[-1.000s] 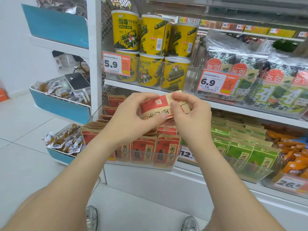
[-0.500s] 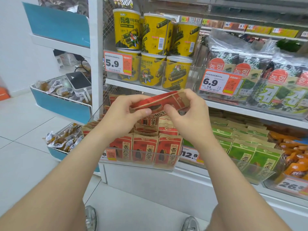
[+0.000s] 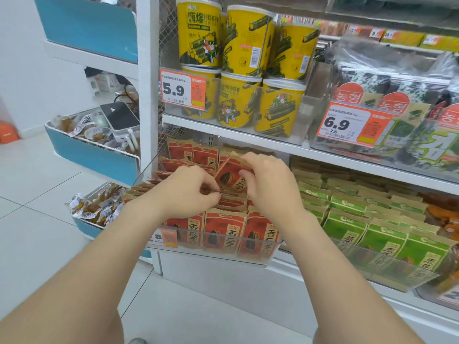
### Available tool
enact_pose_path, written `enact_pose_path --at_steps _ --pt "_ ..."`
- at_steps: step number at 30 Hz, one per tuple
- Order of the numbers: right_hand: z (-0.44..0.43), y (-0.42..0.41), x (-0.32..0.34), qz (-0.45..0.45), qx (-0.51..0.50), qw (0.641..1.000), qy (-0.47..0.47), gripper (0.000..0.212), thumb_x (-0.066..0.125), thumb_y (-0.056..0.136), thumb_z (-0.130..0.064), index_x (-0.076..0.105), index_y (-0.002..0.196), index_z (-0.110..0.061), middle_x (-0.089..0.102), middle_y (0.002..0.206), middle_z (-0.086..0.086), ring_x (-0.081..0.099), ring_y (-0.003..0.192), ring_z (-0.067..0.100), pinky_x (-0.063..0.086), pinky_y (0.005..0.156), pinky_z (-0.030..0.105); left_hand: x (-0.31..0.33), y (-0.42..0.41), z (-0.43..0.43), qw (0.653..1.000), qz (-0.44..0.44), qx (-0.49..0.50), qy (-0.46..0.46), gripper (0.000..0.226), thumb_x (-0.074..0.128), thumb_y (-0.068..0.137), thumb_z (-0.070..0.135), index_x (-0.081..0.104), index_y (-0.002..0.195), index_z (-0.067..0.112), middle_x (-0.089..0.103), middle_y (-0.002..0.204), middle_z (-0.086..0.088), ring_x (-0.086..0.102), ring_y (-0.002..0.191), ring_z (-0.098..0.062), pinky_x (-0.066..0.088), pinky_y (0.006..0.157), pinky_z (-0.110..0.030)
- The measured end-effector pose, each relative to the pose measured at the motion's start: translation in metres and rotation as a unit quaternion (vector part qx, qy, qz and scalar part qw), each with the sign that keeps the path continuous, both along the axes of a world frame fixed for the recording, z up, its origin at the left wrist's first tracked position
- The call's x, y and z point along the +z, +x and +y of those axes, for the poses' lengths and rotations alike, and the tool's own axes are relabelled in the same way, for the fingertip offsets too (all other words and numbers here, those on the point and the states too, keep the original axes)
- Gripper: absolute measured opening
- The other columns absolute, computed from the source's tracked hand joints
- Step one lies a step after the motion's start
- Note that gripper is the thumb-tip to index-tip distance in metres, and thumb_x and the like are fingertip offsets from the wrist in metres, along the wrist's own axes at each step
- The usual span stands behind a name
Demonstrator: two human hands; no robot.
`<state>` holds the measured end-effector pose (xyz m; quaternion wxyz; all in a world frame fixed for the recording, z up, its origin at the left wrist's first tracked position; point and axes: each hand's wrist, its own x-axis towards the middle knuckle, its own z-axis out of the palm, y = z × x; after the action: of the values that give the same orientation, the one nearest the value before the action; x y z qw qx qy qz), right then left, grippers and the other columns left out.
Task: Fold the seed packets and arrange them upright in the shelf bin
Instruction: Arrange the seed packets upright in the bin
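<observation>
A red and brown seed packet (image 3: 232,173) stands tilted in the middle of the clear shelf bin (image 3: 248,256). My right hand (image 3: 269,184) pinches its top edge and right side. My left hand (image 3: 191,192) has curled fingers at the packet's lower left corner, down among the packets lying in the bin. Three red packets (image 3: 223,234) stand upright along the bin's front wall. More red packets (image 3: 191,152) stand at the back.
A clear bin of green packets (image 3: 372,229) sits to the right. The shelf above holds yellow tubs (image 3: 238,60) and seaweed bags (image 3: 397,100) behind price tags. Blue-fronted baskets (image 3: 96,157) of wrapped snacks stand at the left.
Both hands have dropped from chest height into the red bin, bringing the packet down with them. The packet has turned from flat to nearly upright.
</observation>
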<state>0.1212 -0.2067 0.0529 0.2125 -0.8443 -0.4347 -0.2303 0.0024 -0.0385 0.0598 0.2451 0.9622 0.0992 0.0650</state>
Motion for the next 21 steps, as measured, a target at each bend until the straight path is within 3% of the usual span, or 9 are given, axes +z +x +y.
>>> enact_pose_path --at_steps 5,8,10,13,16,21 --pt "0.012 0.002 -0.003 0.032 0.004 0.999 -0.039 0.02 0.062 0.104 -0.018 0.075 0.118 -0.024 0.08 0.098 0.001 0.072 0.098 0.034 0.055 0.089 0.047 -0.006 0.006 0.011 1.0 0.004 -0.008 -0.023 0.02 0.066 0.095 0.027 0.086 0.099 0.028 0.073 0.108 0.021 0.067 0.1 -0.001 0.056 0.095 -0.033" --pt "0.019 0.006 0.005 -0.005 -0.023 0.996 -0.086 0.032 0.065 0.099 -0.008 0.076 0.12 -0.03 0.079 0.096 -0.002 0.07 0.099 0.033 0.046 0.086 0.043 -0.012 0.013 0.016 0.999 -0.01 0.017 -0.025 0.029 0.058 0.089 0.04 0.079 0.075 0.025 0.077 0.084 0.009 0.071 0.079 -0.014 0.06 0.081 -0.036" --pt "0.024 0.008 0.01 -0.037 -0.037 0.99 -0.131 0.041 0.063 0.096 -0.006 0.072 0.124 -0.036 0.078 0.099 -0.003 0.068 0.103 0.031 0.037 0.085 0.043 -0.016 0.019 0.019 0.998 -0.036 0.041 -0.019 0.029 0.061 0.092 0.042 0.076 0.072 0.028 0.076 0.075 0.004 0.07 0.072 -0.017 0.059 0.078 -0.035" --pt "0.033 0.007 0.008 0.019 -0.043 0.979 -0.198 0.043 0.061 0.099 -0.012 0.066 0.135 -0.034 0.077 0.114 -0.004 0.066 0.117 0.029 0.039 0.101 0.045 -0.02 0.029 0.023 0.996 -0.065 0.057 -0.024 0.011 0.074 0.094 0.038 0.081 0.086 0.035 0.078 0.091 0.013 0.07 0.096 -0.011 0.056 0.095 -0.036" --pt "0.04 0.01 0.0 0.082 -0.052 0.966 -0.241 0.027 0.056 0.102 -0.019 0.067 0.126 -0.024 0.071 0.115 0.001 0.062 0.121 0.033 0.034 0.11 0.051 -0.021 0.036 0.028 0.997 -0.034 0.055 -0.049 0.011 0.083 0.089 0.041 0.085 0.098 0.035 0.078 0.104 0.016 0.068 0.109 -0.01 0.054 0.102 -0.034" --pt "0.048 0.017 0.002 0.088 -0.085 0.973 -0.197 0.032 0.063 0.098 -0.017 0.073 0.126 -0.029 0.075 0.121 -0.001 0.062 0.122 0.028 0.031 0.114 0.052 -0.017 0.047 0.036 0.997 0.009 0.059 -0.053 0.012 0.094 0.075 0.049 0.085 0.078 0.042 0.078 0.089 0.02 0.067 0.108 -0.015 0.056 0.104 -0.046"
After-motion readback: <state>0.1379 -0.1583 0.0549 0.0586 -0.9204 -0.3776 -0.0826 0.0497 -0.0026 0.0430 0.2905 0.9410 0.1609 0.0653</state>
